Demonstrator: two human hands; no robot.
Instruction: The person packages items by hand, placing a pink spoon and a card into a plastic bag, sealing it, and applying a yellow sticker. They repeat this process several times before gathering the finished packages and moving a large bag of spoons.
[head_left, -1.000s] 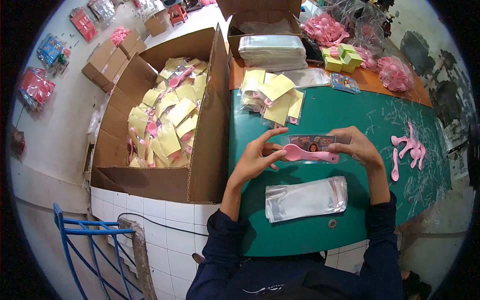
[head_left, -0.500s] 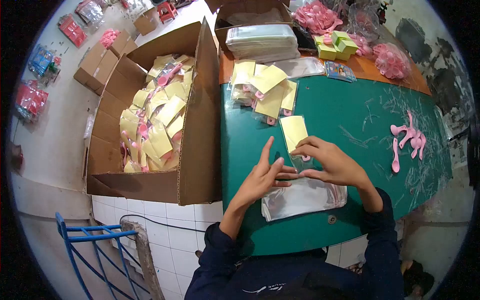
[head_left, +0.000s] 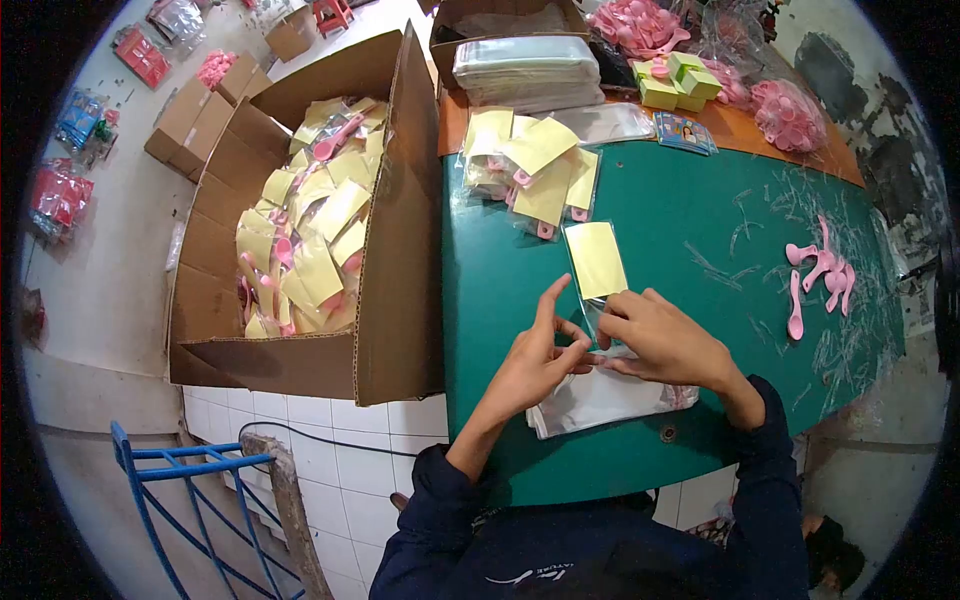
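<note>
A clear packet with a yellow card (head_left: pixel 597 262) lies on the green table, its lower end reaching my fingers. My left hand (head_left: pixel 545 362) has its index finger stretched out, with thumb and other fingers bent close to the packet's bottom edge. The fingers of my right hand (head_left: pixel 665 340) are pinched on that lower end. Beneath both hands rests a stack of clear plastic bags (head_left: pixel 610 400). Any spoon inside the packet is hidden by my right hand. Beyond it sits a pile of filled yellow-card packets (head_left: pixel 542 190).
A large cardboard box (head_left: pixel 400 250) of filled packets stands at the left. Loose pink spoons (head_left: pixel 822 268) lie on the right of the green table (head_left: pixel 690 220). Behind are stacked plastic bags (head_left: pixel 525 68), small green boxes (head_left: pixel 680 82) and bagged pink pieces (head_left: pixel 788 115).
My right hand has moved down and closed on the packet's lower end, uncovering more of the yellow card. The fingers of my left hand have curled in more.
</note>
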